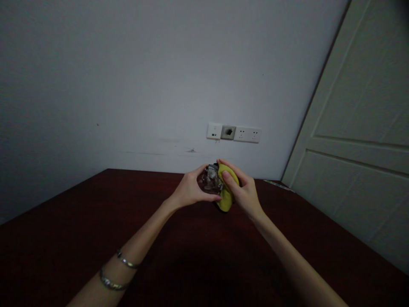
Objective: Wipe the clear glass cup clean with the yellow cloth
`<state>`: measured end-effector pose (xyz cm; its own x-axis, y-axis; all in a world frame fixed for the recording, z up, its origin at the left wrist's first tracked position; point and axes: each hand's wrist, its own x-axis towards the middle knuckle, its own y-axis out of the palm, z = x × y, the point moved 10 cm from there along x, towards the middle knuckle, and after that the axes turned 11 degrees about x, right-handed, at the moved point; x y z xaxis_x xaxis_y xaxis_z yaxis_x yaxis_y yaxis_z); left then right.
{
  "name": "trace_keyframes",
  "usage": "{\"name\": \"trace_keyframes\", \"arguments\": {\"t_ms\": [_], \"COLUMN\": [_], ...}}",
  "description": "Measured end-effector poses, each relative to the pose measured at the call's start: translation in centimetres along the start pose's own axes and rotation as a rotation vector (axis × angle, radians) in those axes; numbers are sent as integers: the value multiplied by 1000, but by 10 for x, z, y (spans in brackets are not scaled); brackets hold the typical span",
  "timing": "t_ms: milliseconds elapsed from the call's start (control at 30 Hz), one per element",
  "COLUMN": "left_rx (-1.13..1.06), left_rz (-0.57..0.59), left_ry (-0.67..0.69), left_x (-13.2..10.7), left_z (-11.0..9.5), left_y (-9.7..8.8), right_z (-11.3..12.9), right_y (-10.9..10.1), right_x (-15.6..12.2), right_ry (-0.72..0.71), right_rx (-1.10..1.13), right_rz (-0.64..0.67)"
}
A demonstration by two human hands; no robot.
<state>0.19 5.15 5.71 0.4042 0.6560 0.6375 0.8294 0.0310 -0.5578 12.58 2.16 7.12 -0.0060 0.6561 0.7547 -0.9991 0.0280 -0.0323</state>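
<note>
My left hand (191,187) curls around a clear, glassy vessel (211,179), perhaps a glass or small jar, thumb below and fingers above. A yellow cloth (226,200) is bunched in my right hand (244,192), which presses it against the vessel's right side. The cloth shows a dark edge underneath. Both hands meet above the far middle of the dark red table (204,256). The vessel's exact shape is blurred, and its right side is hidden behind the cloth.
Behind the table rises a pale wall (159,85) with a row of sockets (247,134). A panelled white door (358,149) stands at the right. Near the table's back right edge lies a thin flat strip (277,184).
</note>
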Motion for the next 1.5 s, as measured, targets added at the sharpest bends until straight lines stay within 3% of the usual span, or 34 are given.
{"name": "trace_keyframes", "arguments": {"t_ms": [133,200,433,600,667,933,1133,1233,1367,1500], "left_rx": [-63,-70,115,161,157,253,250,260,244,45], "left_rz": [1,-7,-34,-59,-63,-49,-49,-33,-21,50], "left_ry": [-36,-36,11,-2,14,151,237,252,213,76], "left_x": [3,3,0,5,6,4,4,3,2,1], "left_z": [1,1,-1,3,2,-7,-3,-6,-12,-5], "left_y": [1,0,-4,-4,-3,2,5,5,2,5], "right_z": [27,32,2,25,29,2,23,22,0,-16], "right_y": [14,17,-2,15,20,-3,14,13,-5,-8], "right_x": [-8,-10,-2,-11,-14,0,-8,-4,6,8], "right_ry": [-249,-282,0,-282,-331,-21,-247,-217,-12,98], "right_rx": [-208,-240,-59,-249,-277,-92,-271,-251,-68,82], "right_rz": [129,149,-57,90,136,-56,107,128,3,-6]}}
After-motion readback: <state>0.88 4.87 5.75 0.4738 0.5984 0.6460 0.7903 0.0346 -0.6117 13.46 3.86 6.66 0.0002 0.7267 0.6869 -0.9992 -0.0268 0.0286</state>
